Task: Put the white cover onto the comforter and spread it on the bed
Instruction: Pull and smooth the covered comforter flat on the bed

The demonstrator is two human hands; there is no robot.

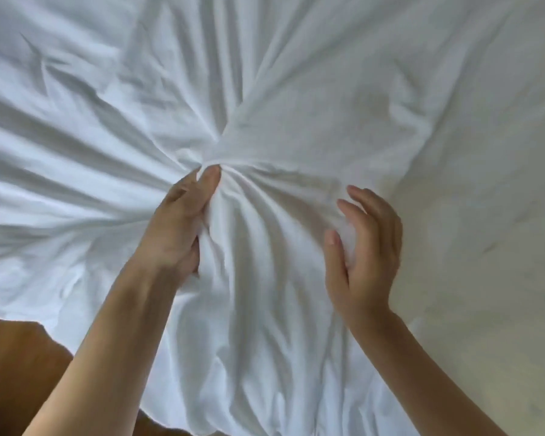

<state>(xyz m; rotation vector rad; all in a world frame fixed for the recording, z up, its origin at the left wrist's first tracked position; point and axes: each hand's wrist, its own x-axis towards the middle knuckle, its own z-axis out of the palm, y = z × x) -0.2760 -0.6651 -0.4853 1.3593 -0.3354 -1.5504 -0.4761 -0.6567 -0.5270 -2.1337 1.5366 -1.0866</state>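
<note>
The white cover (pixel 265 105) fills nearly the whole view, heavily creased, with folds running out from one bunched spot in the middle. My left hand (pixel 177 221) grips that bunch of cloth, thumb and fingers curled into it. My right hand (pixel 365 247) is beside the same mound on its right, fingers loosely bent and apart, holding nothing; whether it touches the cloth is unclear. The comforter itself is hidden; a bulge under the cloth lies between my hands. To the right lies a smoother, cream-tinted stretch of white fabric (pixel 485 215).
A brown wooden floor (pixel 16 372) shows at the lower left, below the hanging edge of the cloth. White cloth covers everything else in view.
</note>
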